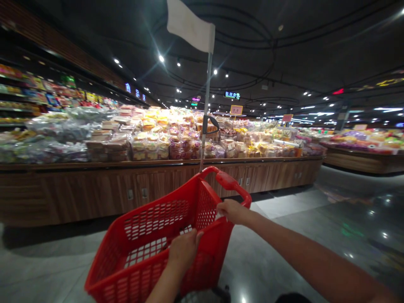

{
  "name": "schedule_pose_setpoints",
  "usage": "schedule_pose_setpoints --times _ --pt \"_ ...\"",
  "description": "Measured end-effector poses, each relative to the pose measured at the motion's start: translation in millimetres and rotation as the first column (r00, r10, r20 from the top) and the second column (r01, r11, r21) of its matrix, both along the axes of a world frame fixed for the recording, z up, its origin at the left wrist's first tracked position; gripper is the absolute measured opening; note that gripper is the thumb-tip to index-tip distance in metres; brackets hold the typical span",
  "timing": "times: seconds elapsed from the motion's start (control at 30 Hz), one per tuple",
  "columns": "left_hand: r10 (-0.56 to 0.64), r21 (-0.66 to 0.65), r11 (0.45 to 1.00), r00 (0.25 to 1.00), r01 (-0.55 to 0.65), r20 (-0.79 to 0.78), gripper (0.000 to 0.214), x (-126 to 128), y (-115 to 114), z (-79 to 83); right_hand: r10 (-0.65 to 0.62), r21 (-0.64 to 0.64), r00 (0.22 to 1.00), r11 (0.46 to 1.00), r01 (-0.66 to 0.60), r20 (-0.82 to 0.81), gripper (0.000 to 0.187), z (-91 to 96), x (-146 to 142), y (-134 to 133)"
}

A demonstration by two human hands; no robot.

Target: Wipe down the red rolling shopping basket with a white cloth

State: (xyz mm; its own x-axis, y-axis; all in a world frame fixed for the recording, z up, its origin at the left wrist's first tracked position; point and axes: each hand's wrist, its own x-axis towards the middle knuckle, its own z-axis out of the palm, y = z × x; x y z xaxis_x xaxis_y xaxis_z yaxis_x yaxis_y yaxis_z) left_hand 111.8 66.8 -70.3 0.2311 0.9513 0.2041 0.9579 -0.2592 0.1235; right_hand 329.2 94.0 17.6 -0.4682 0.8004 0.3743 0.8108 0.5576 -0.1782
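Observation:
A red plastic shopping cart (151, 210) with perforated sides stands in front of me, turned so that its handle end is at the right. My left hand (184, 248) is closed over the near side rim, its fingertips hidden inside the basket. At the handle end, my right hand (232, 211) grips the upper edge, just below the red handle (232, 185). A pole (207, 84) rises from the cart's far corner and carries a white flag (189, 26). The part of the basket floor that shows is a bare grid.
Beyond the cart runs a long wood-panelled display counter (91, 193), heaped with bagged baked goods (151, 145). Packed shelves (34, 92) line the left. Another display stand (362, 158) is at the right, across the shiny grey floor (331, 235).

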Motion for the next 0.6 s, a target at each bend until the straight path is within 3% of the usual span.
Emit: schedule_pose_setpoints --times 0.2,0.43,0.6 --pt "-0.02 -0.013 1.0 1.0 0.02 0.018 0.047 -12.0 2.0 0.0 0.087 -0.075 0.996 0.994 -0.084 0.034 0.022 20.7 11.5 15.9" --pt "-0.034 -0.018 0.999 0.999 0.034 0.006 0.05 -15.8 2.4 2.1 0.099 -0.082 0.995 0.992 -0.097 0.029 0.02 15.0 -2.0 7.0" --pt "-0.038 -0.024 0.999 0.999 0.038 0.004 0.049 -17.7 3.3 1.8 0.043 -0.081 0.997 0.996 -0.037 0.07 0.024 25.7 7.5 4.5"
